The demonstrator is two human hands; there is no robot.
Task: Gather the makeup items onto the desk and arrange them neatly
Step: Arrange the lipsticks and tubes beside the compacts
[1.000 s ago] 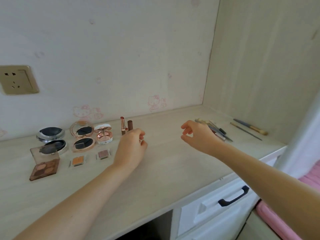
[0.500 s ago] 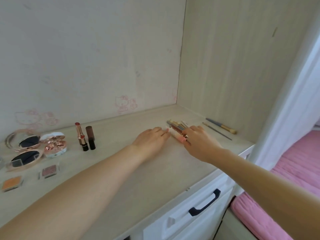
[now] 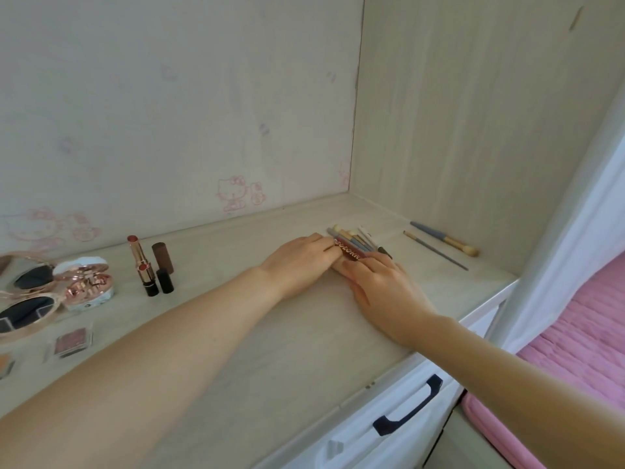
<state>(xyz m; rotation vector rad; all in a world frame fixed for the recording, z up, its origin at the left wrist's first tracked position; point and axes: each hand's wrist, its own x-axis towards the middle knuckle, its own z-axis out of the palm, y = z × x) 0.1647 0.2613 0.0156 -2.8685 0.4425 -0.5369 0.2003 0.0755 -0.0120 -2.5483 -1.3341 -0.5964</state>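
A bundle of makeup brushes and pencils (image 3: pixel 356 241) lies on the light wooden desk (image 3: pixel 304 333) near its right end, with a dark red tube (image 3: pixel 349 253) among them. My left hand (image 3: pixel 301 262) lies flat with straight fingers against the bundle's left side. From the right, my right hand (image 3: pixel 382 282) rests flat, its fingertips on the red tube. Two open lipsticks (image 3: pixel 142 265) stand with their caps (image 3: pixel 163 258) further left. Open compacts (image 3: pixel 33 292) and small eyeshadow pans (image 3: pixel 71 340) sit at the far left.
Two loose brushes (image 3: pixel 443 243) lie by the right side panel. A white drawer with a dark handle (image 3: pixel 406 411) is under the desk edge. A pink bed cover (image 3: pixel 558 350) and a white curtain (image 3: pixel 575 231) are at the right.
The view swung right. My left hand left the lipsticks and reached over to the brush bundle. Both hands now lie flat against the bundle, closer around the red tube.
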